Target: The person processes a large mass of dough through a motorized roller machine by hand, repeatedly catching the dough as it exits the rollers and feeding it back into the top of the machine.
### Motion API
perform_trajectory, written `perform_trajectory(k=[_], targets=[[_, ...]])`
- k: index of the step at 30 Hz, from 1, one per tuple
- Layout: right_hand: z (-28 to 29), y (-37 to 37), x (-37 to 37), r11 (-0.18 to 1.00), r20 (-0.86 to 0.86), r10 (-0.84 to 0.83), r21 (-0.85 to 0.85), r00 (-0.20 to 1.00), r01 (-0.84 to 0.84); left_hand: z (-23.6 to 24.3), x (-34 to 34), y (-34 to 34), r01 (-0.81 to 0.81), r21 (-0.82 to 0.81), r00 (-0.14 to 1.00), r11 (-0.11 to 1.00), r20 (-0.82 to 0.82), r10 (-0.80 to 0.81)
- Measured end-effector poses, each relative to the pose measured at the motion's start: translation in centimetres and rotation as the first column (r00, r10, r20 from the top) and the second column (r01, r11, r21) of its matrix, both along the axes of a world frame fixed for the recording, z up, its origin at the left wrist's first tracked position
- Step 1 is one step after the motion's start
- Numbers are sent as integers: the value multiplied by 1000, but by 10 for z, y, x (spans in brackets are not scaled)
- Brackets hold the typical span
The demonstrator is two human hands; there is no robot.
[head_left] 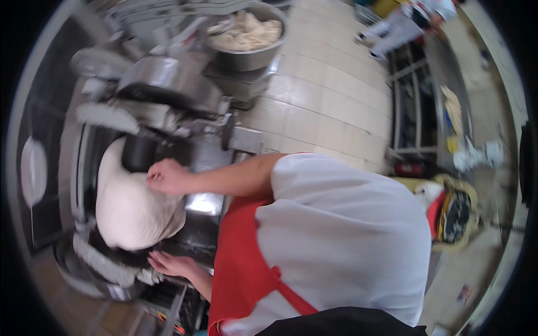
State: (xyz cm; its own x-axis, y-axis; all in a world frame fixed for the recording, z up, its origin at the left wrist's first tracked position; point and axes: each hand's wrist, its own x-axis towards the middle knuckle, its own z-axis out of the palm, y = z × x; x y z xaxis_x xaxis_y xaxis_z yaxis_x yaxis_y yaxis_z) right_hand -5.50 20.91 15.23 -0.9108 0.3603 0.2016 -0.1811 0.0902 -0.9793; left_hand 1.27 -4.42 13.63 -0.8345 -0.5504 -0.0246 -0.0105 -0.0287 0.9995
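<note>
A large pale mass of dough (134, 213) lies on the dark metal bed of a floury machine (199, 154) at the left. A narrower part of it runs up beside a dark roller. My right hand (170, 177) reaches across from the right, its fingers curled closed at the dough's upper right edge. My left hand (171, 263) is lower down, just under the dough, its fingers stretched out and holding nothing. Slight blur softens both hands.
A big metal bowl (246, 59) full of dough stands on a metal stand beyond the machine. At the far right a person (406, 25) is beside a metal worktable (445, 73). A yellowish bin (457, 215) is at the right, behind my body. Pale tiles (319, 89) cover the floor.
</note>
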Motion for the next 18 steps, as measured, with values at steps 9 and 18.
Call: perform_trajectory(k=[9,18], targets=[[-135,25,14,891,704,144,214,695,-401,-109,-9,53,414,315,563,854,649,-512],[-96,2,-94,202,510,852,-119,114,-972,-136,-92,-30,683,276,445,676,576,-686]])
